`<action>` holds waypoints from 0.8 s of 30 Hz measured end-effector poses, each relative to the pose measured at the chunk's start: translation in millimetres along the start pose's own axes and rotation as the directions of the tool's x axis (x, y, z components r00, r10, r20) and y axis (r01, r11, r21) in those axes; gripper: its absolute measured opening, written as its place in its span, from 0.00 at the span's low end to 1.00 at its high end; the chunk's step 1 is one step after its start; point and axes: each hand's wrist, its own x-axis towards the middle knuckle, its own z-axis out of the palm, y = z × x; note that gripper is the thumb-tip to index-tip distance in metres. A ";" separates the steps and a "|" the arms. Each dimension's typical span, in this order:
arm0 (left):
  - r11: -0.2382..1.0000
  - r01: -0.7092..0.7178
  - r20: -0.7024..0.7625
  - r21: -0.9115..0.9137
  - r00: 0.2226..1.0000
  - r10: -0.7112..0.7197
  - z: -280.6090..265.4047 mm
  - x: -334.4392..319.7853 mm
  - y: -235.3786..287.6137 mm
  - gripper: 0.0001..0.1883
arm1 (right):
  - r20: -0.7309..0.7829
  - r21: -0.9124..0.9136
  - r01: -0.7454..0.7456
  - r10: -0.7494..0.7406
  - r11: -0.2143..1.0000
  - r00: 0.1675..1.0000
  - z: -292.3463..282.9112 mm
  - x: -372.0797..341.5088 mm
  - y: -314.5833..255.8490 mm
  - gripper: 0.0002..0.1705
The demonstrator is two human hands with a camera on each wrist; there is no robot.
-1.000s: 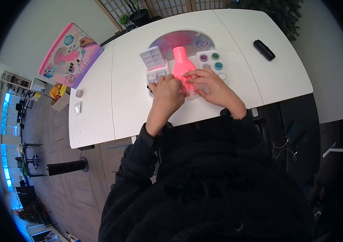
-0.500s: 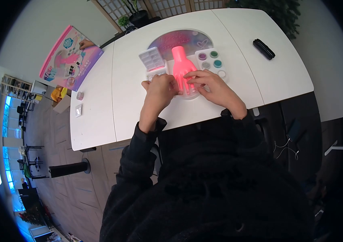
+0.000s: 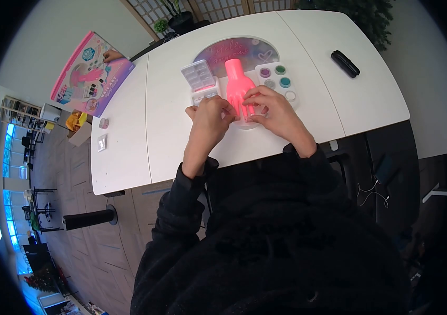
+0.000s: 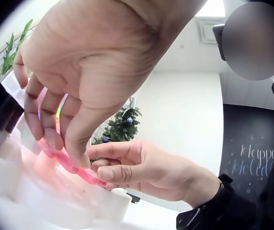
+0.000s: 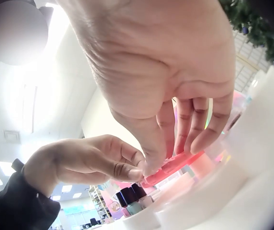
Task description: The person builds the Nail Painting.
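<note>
A pink model hand (image 3: 240,83) lies on a white base, its fingers pointing toward the person. The left hand (image 3: 209,125) has its thumb and fingertips on the model's fingers from the left; in the left wrist view this hand (image 4: 96,60) bends over the pink fingers (image 4: 90,177). From the other side the right hand (image 3: 281,118) pinches near the same fingertips, and in the right wrist view the right hand (image 5: 163,57) has thumb and fingers against the pink plastic (image 5: 175,164). Whether a small piece is held between the fingertips cannot be told.
Left of the model stands a lidded compartment case (image 3: 199,76); right of it are coloured pots (image 3: 285,82). Polish bottles (image 5: 133,207) stand beside the base. A decorated panel (image 3: 234,52) rises behind. Further off are a box (image 3: 93,73), a small bag (image 3: 102,142) and a black case (image 3: 345,64).
The left hand has shifted left, away from the middle of the model's fingertips. The right hand has moved slightly, its fingers now more bent. The model hand has stayed in place.
</note>
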 end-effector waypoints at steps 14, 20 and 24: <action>0.991 -0.128 -0.114 -0.033 0.986 0.124 10.6 -6.2 1.2 0.08 | -0.036 0.018 -0.021 0.022 1.000 0.999 3.9 1.3 -5.2 0.24; 0.994 -0.106 -0.076 -0.023 0.992 0.104 13.3 -3.3 -1.2 0.07 | -0.016 0.004 -0.018 0.018 1.000 1.000 2.6 1.2 -3.9 0.25; 0.993 -0.115 -0.089 -0.014 0.990 0.114 14.0 -3.5 -2.6 0.06 | -0.018 0.006 0.012 -0.012 1.000 1.000 2.9 0.6 -3.0 0.26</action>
